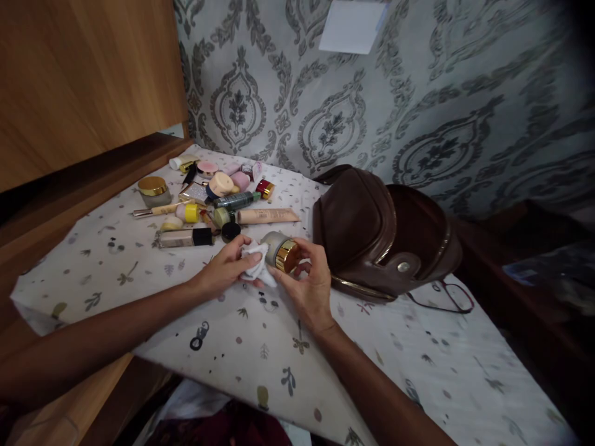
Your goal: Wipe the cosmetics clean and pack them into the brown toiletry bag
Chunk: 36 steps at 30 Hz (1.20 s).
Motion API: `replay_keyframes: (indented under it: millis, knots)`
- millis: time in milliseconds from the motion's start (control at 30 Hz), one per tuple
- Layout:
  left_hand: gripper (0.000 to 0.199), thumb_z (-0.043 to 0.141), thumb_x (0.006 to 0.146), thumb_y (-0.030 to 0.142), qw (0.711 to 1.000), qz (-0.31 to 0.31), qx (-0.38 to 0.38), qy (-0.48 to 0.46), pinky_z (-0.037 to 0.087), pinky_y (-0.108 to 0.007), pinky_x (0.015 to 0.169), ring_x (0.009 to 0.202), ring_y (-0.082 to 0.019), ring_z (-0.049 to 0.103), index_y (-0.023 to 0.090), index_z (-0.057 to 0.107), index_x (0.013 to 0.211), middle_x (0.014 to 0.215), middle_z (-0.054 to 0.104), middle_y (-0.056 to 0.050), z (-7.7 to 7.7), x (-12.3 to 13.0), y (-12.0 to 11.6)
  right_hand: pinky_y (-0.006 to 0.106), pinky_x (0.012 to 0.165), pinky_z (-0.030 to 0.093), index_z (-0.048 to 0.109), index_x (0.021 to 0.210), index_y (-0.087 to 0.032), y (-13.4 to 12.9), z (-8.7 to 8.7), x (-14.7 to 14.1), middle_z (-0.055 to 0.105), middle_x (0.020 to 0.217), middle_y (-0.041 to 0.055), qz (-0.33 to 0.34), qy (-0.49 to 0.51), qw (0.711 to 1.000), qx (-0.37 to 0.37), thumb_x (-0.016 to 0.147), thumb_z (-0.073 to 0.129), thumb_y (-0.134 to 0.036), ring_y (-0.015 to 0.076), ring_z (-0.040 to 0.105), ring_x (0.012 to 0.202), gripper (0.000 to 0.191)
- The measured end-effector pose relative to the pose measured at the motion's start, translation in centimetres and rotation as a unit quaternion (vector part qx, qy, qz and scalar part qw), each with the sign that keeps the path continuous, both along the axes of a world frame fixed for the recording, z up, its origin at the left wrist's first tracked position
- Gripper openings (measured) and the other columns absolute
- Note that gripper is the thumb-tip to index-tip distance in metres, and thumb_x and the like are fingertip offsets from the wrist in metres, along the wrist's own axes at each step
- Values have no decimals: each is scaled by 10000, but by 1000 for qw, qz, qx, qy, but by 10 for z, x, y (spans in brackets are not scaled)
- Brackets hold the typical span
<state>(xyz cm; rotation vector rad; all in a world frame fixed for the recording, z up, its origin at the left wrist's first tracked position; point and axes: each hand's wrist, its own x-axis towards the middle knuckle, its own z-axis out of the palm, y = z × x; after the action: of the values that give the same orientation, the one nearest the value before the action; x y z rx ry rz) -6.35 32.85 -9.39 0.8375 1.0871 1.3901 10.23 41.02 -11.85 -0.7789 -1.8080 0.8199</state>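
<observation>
Between my hands is a frosted cosmetic jar [275,243] with a shiny gold lid, tilted on its side. My right hand [312,279] grips it around the gold lid, thumb below and fingers above. A crumpled white cloth or tissue [256,263] is pinched in my left hand [227,267] and pressed against the jar's base. Just beyond my left hand lie a small round black cap [231,232] and a foundation bottle [183,238] with a black cap. A peach-coloured tube [268,215] rests behind the jar.
Several more cosmetics lie toward the back left, among them another gold-lidded jar [154,191] and a dark green tube [237,200]. An open brown leather bag [357,229] stands to the right, with eyeglasses [446,297] beside it. A wooden cabinet [88,87] borders the patterned tabletop [223,347] on the left.
</observation>
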Motion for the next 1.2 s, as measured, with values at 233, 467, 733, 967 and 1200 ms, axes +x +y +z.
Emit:
replay_keyframes:
  millis: [233,467,733,967,1200]
  knots:
    - [329,642,852,480,980,40,48,190,442,-202,445,474,-96,527,207,463,890,617,567,67,4,-6,-2,351,717,507,649,1136,-283,-4,8,1,570,974,43,24,-25,998,44,677,863,-383,215,545,853,516]
    - [266,595,883,444,960,111,95,238,394,-199,517,554,-90,466,187,529,902,664,517,55,13,-8,-5,366,824,526,632,1169,-292,-3,5,0,571,1087,46,108,22,989,-97,641,877,-419,227,562,991,596]
    - [289,589,884,363,947,116,144,263,493,-282,830,938,-184,626,160,635,1083,1039,692,-57,5,-13,0,350,857,543,563,1134,-293,-7,10,-4,601,1130,32,181,148,933,-274,692,827,-449,199,602,992,539]
    - [232,592,850,221,876,92,256,399,515,-325,879,983,-213,675,170,717,1038,1067,733,-96,-2,-10,-4,334,799,587,543,1037,-281,-7,13,-6,638,1089,-9,186,236,883,-362,756,788,-440,168,619,964,405]
    - [165,568,882,234,864,126,249,420,501,-293,800,914,-192,653,169,690,971,987,708,-85,7,-13,-6,322,719,593,538,1083,-276,-7,10,-4,650,1063,12,197,190,888,-370,724,815,-433,176,634,893,480]
